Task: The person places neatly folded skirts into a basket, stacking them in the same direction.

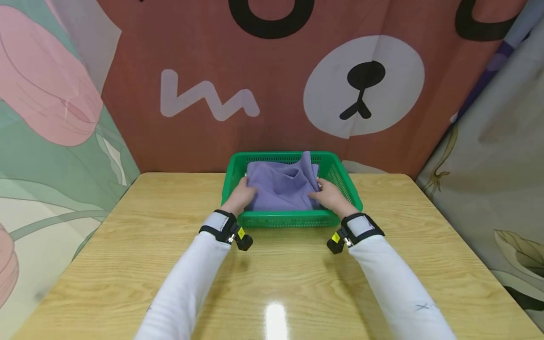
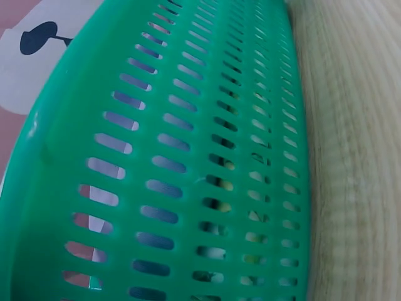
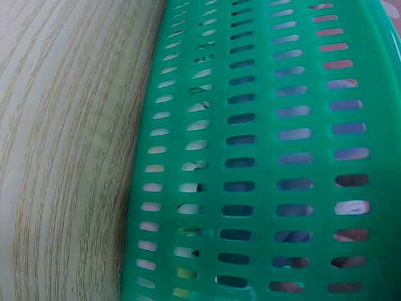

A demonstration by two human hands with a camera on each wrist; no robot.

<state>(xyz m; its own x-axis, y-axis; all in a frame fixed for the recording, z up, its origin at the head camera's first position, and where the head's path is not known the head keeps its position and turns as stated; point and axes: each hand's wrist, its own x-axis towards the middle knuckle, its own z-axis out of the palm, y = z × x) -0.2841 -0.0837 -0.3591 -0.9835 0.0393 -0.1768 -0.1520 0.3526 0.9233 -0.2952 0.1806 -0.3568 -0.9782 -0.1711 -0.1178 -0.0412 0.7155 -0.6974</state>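
A folded purple cloth (image 1: 280,186) lies in the green plastic basket (image 1: 289,219), with one corner standing up at its back right. My left hand (image 1: 241,194) grips the cloth's left side, thumb over the top. At the opposite side my right hand (image 1: 333,196) holds the cloth the same way, its thumb pointing inward. The other fingers are mostly hidden by the cloth. Both wrist views face the slotted front basket wall (image 2: 188,144), and neither shows the hands plainly. Through the slots (image 3: 294,135) the purple cloth shows, with white, green and yellowish patches below it.
The basket stands at the far edge of a light wooden table (image 1: 178,222). Behind it hangs a brown curtain (image 1: 280,127) with a bear's face. A patterned drape (image 1: 488,156) hangs on the right, and a floral one (image 1: 55,156) on the left.
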